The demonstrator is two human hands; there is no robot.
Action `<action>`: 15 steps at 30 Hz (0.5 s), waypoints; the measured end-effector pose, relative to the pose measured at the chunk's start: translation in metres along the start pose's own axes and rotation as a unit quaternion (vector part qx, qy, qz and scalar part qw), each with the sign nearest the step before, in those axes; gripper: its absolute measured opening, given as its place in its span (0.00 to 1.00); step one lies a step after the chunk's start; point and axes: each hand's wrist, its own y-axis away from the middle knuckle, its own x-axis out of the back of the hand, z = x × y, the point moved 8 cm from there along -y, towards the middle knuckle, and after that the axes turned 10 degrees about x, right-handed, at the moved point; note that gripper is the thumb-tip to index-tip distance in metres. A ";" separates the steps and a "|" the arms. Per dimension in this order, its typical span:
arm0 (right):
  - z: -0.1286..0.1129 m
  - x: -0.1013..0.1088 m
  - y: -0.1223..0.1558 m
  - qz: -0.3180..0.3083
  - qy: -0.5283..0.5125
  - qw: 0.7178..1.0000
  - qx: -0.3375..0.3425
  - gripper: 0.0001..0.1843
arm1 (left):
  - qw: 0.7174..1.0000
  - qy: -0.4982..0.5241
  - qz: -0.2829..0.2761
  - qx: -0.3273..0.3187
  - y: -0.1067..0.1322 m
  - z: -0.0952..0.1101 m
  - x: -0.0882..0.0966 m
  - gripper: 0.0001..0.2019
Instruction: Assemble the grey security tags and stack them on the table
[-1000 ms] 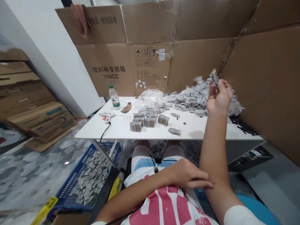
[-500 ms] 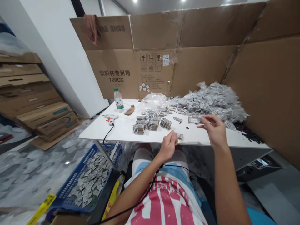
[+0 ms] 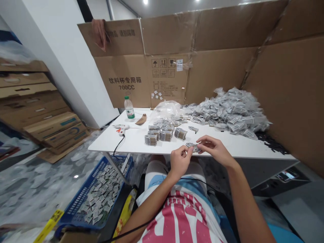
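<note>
A small flat grey piece with pale slots is at the table's front edge, between my two hands. My left hand has its fingers curled and its thumb pressed at the piece's near left side. From the right, my right hand pinches the other end with thumb and fingertips. Fingers hide part of the piece, and I cannot tell if more pieces lie under it. Left of my hands stand neat stacks of similar pieces, with another stack slightly tilted. One loose piece lies behind my hands.
A heap of pieces in clear plastic bags covers the back right of the white table, near black bits. A glue gun, bottle and brown scrap lie left. A blue basket of pieces is below. Cardboard walls surround.
My right hand has come down and left with the piece it held, meeting my left hand at the table edge. My left hand's fist has loosened, its thumb now on the piece.
</note>
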 end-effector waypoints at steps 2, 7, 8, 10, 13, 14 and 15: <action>0.001 -0.003 0.001 -0.011 -0.001 1.000 -0.004 0.24 | 1.000 -0.002 -0.002 -0.002 0.001 0.001 0.000 0.27; 0.002 -0.006 0.002 -0.031 -0.012 0.999 -0.012 0.24 | 1.000 -0.006 -0.007 -0.014 0.004 0.004 -0.001 0.27; 0.002 -0.006 0.002 -0.034 -0.016 0.999 -0.013 0.24 | 1.000 -0.008 -0.007 -0.013 0.004 0.004 -0.002 0.27; 0.002 -0.008 0.002 -0.042 -0.022 0.999 -0.014 0.23 | 1.000 -0.013 -0.006 -0.008 0.003 0.002 -0.002 0.27; 0.001 -0.011 0.003 -0.053 -0.030 0.998 -0.017 0.22 | 1.000 -0.022 0.008 -0.006 0.002 0.000 -0.001 0.28; 0.001 -0.012 0.003 -0.056 -0.033 0.998 -0.018 0.21 | 1.000 -0.025 0.015 -0.009 0.002 0.000 0.000 0.28; 0.001 -0.013 0.003 -0.058 -0.036 0.998 -0.018 0.20 | 0.999 -0.027 0.024 -0.013 0.002 0.000 0.001 0.28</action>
